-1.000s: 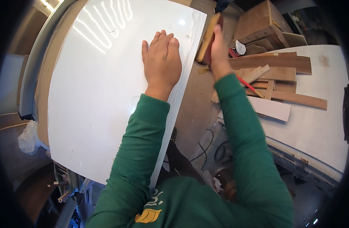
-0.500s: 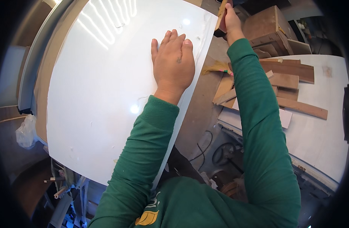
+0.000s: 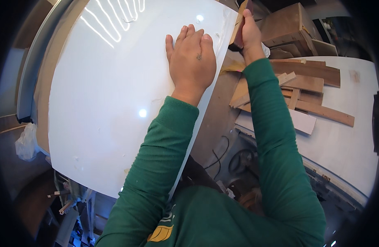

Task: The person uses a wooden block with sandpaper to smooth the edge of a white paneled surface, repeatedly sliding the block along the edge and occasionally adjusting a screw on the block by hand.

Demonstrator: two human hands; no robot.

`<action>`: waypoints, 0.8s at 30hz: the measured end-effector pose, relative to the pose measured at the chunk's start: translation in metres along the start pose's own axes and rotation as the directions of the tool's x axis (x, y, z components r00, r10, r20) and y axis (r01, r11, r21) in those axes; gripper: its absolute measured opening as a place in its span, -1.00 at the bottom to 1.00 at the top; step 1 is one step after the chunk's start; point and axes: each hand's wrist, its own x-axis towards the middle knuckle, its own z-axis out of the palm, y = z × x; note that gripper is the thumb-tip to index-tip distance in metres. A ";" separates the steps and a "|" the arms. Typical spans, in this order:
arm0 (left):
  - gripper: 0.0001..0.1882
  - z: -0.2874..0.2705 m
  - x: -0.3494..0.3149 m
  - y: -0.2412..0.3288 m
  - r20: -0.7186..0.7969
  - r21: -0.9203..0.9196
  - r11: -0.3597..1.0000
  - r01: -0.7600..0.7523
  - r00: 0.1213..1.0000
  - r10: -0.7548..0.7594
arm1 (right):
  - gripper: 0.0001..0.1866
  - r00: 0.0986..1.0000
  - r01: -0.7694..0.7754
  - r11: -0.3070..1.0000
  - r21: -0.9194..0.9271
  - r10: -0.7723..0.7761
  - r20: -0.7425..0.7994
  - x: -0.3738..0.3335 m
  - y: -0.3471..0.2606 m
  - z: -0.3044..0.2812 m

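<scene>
A large glossy white panel [image 3: 98, 123] lies in front of me, its long right edge slanting away. My left hand [image 3: 192, 61] rests flat on it near that edge, fingers stretched forward and holding nothing. Beyond the edge, at the upper right, my right hand [image 3: 252, 35] is wrapped round a sanding block [image 3: 238, 31], wooden with a dark red face. The block is tilted on its side against the panel's far right edge. Part of my right hand's grip is hidden behind the block.
Loose wooden strips and boards [image 3: 305, 86] lie on a white work table [image 3: 346, 152] at the right. A brown wooden cabinet [image 3: 286, 31] stands behind. Black cable [image 3: 219, 158] and a yellow-bristled broom [image 3: 232, 67] are below, between the surfaces. A plastic bag [image 3: 26, 142] hangs at the left.
My right hand has drawn the sanding block a little nearer to me along the panel's edge. My left hand stays flat on the panel; the whole view has shifted slightly.
</scene>
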 end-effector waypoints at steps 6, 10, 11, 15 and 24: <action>-0.47 -0.003 0.002 -0.012 -0.010 -0.048 0.998 0.039 0.999 -0.039 | -0.21 1.000 0.017 1.000 -0.023 -0.017 -0.019 -0.103 -0.009 0.023; -0.45 0.002 0.003 -0.006 -0.006 -0.085 0.996 0.037 0.999 -0.038 | -0.25 0.998 0.032 0.998 -0.051 -0.034 -0.046 -0.148 -0.005 0.015; -0.43 0.002 0.004 -0.006 0.005 -0.082 0.996 0.040 0.999 -0.040 | -0.24 0.999 0.009 0.997 -0.083 -0.012 -0.034 -0.163 -0.003 0.011; -0.51 -0.001 0.004 -0.010 -0.030 -0.124 0.992 0.020 0.999 -0.024 | -0.25 0.998 -0.029 0.952 -0.304 0.011 -0.059 -0.235 -0.001 0.012; -0.49 -0.005 0.005 -0.007 -0.022 -0.148 0.989 -0.011 1.000 0.007 | -0.41 0.961 -0.264 0.936 -0.234 0.275 0.013 -0.418 -0.004 -0.032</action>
